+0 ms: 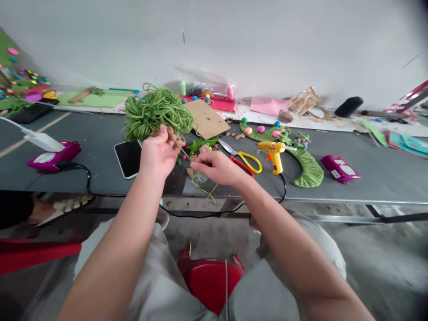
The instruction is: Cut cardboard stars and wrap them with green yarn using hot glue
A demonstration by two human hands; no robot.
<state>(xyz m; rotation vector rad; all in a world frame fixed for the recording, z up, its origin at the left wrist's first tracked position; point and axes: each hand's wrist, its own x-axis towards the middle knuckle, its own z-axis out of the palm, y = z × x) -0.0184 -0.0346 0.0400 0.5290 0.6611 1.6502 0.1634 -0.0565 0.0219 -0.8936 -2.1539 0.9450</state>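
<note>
A big tangled bundle of green yarn [157,111] is held up over the table in my left hand [160,151], whose fingers curl at its underside. Just to the right, my right hand [214,167] is pinched on a strand of the same yarn, and a loose curly end [203,185] hangs below it near the table's front edge. Scissors [245,160] with yellow and red handles lie right of my right hand. Beyond them are a yellow glue gun [274,156] and a yarn-wrapped green crescent [307,169] with pompoms at its far part.
A phone [129,158] and a purple packet [55,157] with a white plug lie left on the grey table [334,192]. Brown cardboard [207,119] is behind my hands. Another purple packet [340,169] sits right. A black cable droops over the front edge; someone's foot shows lower left.
</note>
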